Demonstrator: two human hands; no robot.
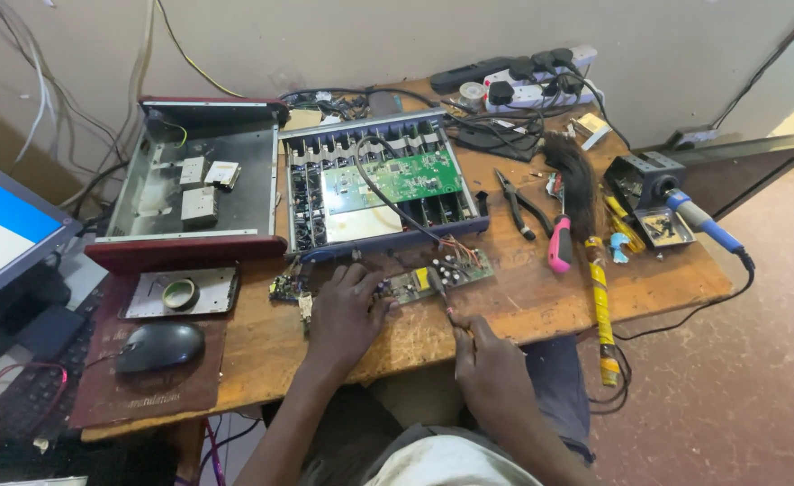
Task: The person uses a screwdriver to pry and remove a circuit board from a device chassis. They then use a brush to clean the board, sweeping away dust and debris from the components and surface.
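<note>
**Electronics repair counter, seen from above: contents and hand positions**

While both hands work at the lower centre of the frame, items lie as follows.

- Left hand [347, 306]: palm down on the wooden counter [541, 301], fingers spread flat and pressing the left end of a small green circuit board [433, 277]. Grip wide, closed round nothing.
- Right hand [491, 369]: just below and right of the board, fingertips pinched on a thin probe [442, 292] whose tip meets the board. Grip narrow, holding the probe.
- Small green circuit board: centre of frame, near the counter's front edge, carrying dark cylindrical capacitors; coloured wires run from it up to the chassis behind.
- Open blue chassis [379, 184]: upper centre, a larger green board seated inside, a black cable looping across it.
- Red-edged metal case [190, 180]: upper left, lid off, small modules inside.
- Computer mouse [158, 346]: lower left, on a brown pad; a roll of tape [181, 293] on a metal plate just above it.
- Monitor [1, 225]: far left edge, screen lit.
- Pliers [516, 205], pink-handled screwdriver [559, 243] and dark brush [577, 180]: right of the chassis.
- Soldering iron [703, 220], blue handle: right side, resting in its stand.
- Power strip [541, 81]: top centre, several plugs seated.
</note>
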